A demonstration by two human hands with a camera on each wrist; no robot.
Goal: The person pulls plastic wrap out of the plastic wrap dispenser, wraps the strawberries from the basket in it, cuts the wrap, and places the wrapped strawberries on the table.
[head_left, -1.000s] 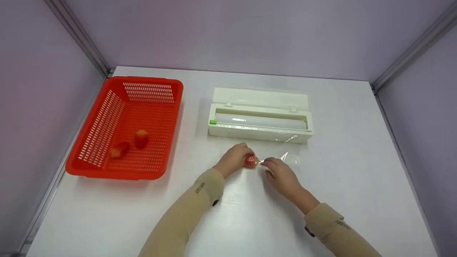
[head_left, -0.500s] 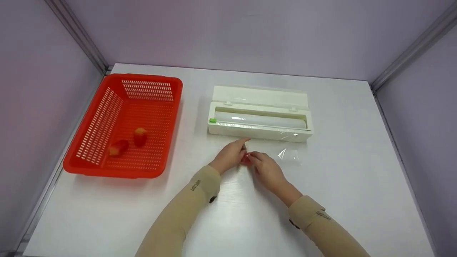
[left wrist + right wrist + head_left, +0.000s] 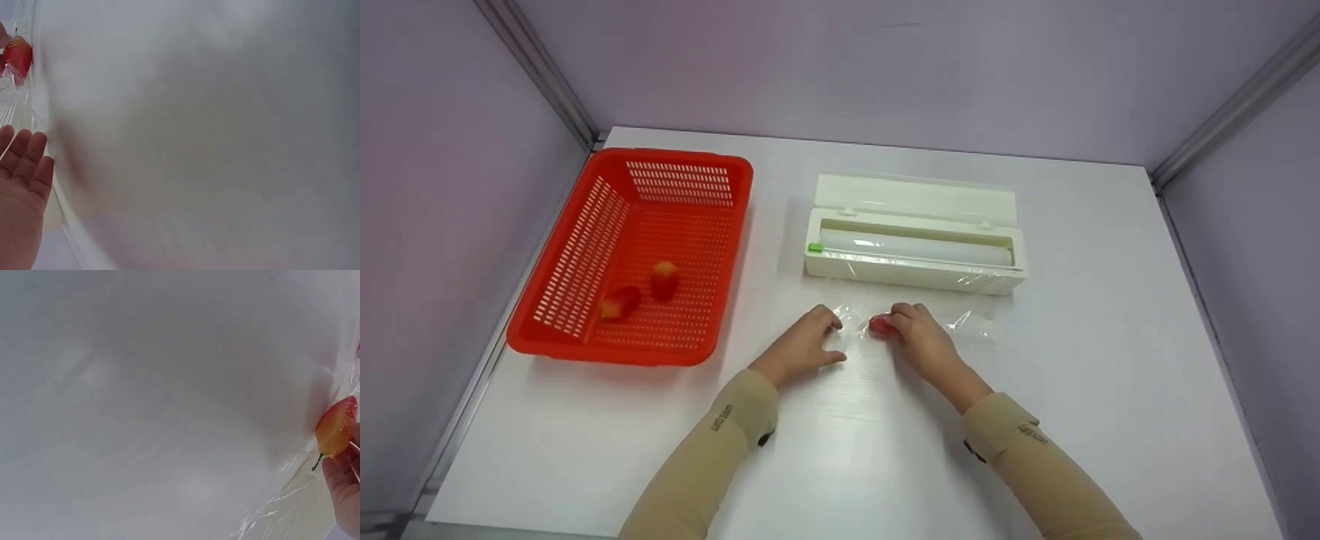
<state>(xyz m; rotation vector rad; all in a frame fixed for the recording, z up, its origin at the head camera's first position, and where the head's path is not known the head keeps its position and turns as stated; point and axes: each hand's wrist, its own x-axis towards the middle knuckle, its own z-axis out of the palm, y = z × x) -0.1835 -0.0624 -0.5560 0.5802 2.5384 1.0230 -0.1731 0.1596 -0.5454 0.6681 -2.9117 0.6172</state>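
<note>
A small red-and-yellow fruit (image 3: 878, 325), pear-like with a thin dark stem, lies on a strip of cling film (image 3: 979, 328) at mid-table. My right hand (image 3: 924, 343) grips it from the right, with fingers and thumb around its stem end in the right wrist view. Crinkled film clings to the fruit (image 3: 18, 55) in the left wrist view. To its left, my left hand (image 3: 804, 346) is apart from the fruit and holds nothing. Its fingertips are right at the film's left end, and its fingers (image 3: 25, 154) look extended in the left wrist view.
Just behind the hands stands a white cling film dispenser (image 3: 915, 277), lid raised, with a film roll (image 3: 915, 246) inside and a green slider (image 3: 815, 247). A red plastic basket (image 3: 727, 247) at left holds two red-and-yellow fruits (image 3: 664, 281). Pale panels enclose the white table.
My left hand has let go of the fruit and moved left, its fingers spreading. My right hand came left to the fruit and now holds it. The view shifted slightly.
</note>
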